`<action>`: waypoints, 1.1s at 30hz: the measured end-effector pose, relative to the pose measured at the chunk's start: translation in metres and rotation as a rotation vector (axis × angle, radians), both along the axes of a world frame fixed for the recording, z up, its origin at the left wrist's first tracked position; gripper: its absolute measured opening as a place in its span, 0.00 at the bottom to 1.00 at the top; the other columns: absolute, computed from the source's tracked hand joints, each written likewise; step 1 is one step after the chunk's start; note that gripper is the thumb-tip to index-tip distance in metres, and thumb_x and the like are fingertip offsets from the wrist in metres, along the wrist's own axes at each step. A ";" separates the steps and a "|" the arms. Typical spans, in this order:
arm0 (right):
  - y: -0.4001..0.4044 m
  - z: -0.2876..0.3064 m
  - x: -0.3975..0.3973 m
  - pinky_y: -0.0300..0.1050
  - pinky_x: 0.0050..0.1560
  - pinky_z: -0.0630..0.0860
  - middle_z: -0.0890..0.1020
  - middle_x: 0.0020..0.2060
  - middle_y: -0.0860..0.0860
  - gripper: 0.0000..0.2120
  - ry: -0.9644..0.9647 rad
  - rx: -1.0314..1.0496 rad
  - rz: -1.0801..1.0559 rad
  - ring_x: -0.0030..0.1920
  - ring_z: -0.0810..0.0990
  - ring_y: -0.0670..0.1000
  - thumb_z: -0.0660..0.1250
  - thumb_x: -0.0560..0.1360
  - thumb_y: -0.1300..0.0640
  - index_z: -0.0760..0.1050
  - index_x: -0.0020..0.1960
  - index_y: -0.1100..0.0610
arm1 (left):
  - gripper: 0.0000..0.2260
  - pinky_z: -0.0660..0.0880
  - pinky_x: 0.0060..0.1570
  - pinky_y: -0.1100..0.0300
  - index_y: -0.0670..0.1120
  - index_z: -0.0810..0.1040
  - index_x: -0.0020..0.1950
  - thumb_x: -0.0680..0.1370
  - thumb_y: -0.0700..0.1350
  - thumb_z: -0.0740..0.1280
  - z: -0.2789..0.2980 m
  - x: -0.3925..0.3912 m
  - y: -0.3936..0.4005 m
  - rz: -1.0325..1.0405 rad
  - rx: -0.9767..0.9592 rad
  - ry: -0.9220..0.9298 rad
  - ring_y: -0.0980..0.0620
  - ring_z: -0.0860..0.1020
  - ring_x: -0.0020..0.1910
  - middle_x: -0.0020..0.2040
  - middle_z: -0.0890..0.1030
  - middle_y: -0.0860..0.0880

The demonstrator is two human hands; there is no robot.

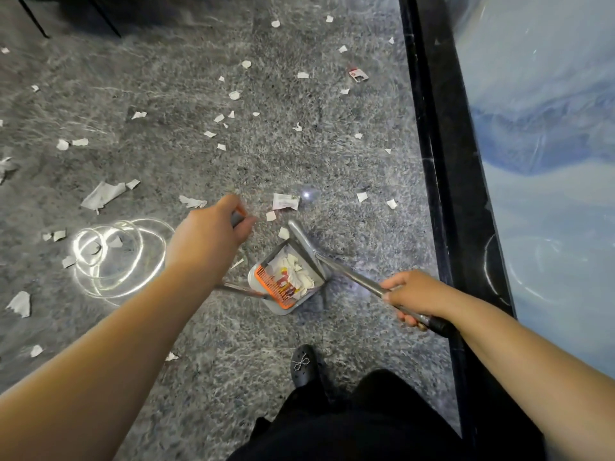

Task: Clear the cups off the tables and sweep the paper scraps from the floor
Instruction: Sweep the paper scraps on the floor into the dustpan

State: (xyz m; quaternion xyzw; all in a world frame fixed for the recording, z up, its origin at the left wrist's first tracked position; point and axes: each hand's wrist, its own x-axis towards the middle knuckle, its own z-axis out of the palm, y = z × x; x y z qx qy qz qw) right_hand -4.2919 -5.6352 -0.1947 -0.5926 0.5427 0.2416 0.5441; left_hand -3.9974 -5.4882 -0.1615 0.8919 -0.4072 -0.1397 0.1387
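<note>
Hands (213,227) grip handles; dustpan (286,281) handle (352,277) slants lower right.

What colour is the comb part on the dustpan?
Orange, on the grey dustpan; comb shows in the head view.
</note>
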 end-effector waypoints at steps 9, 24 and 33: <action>-0.049 0.004 0.068 0.38 0.21 0.68 0.77 0.29 0.56 0.19 -0.049 -0.102 -0.060 0.19 0.73 0.49 0.65 0.78 0.63 0.71 0.68 0.57 | 0.11 0.65 0.29 0.59 0.52 0.74 0.45 0.76 0.59 0.67 0.008 0.060 0.013 0.153 -0.079 -0.021 0.48 0.73 0.31 0.33 0.76 0.49; -0.207 -0.025 0.242 0.40 0.24 0.68 0.75 0.30 0.58 0.16 0.046 -0.134 0.358 0.26 0.73 0.52 0.61 0.80 0.63 0.69 0.67 0.64 | 0.13 0.77 0.35 0.48 0.50 0.74 0.48 0.77 0.60 0.64 -0.001 0.154 -0.090 0.204 0.118 -0.069 0.41 0.77 0.37 0.37 0.79 0.45; -0.225 -0.030 0.285 0.36 0.22 0.67 0.73 0.25 0.56 0.13 0.132 0.001 0.665 0.22 0.71 0.51 0.60 0.78 0.64 0.72 0.61 0.69 | 0.14 0.75 0.29 0.54 0.53 0.72 0.48 0.77 0.63 0.61 -0.001 0.186 -0.114 0.256 0.209 -0.067 0.45 0.76 0.32 0.35 0.78 0.48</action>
